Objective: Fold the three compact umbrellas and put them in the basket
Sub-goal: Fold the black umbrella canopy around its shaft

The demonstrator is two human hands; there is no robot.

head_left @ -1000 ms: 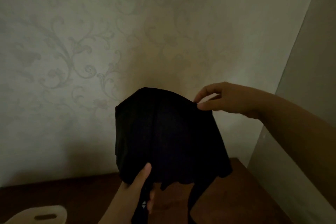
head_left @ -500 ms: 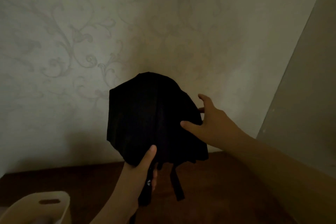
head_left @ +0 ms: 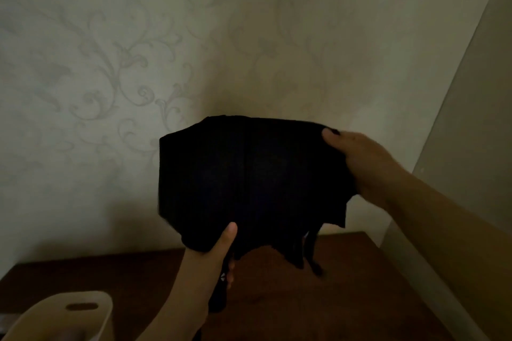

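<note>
Gathering stage: black umbrella (head_left: 249, 183) held above the table (head_left: 304, 299), left hand (head_left: 213, 260) clamped round its handle, right hand (head_left: 363, 163) pinching canopy cloth at right. Unfolded yet; basket (head_left: 91, 310) near left, contents indiscernible.

My two arms are bare, with no sleeves on them that I can see. My left hand (head_left: 212, 257) and my right hand (head_left: 363, 163) are bare too. The room is dim, so small marks are hard to see.
</note>
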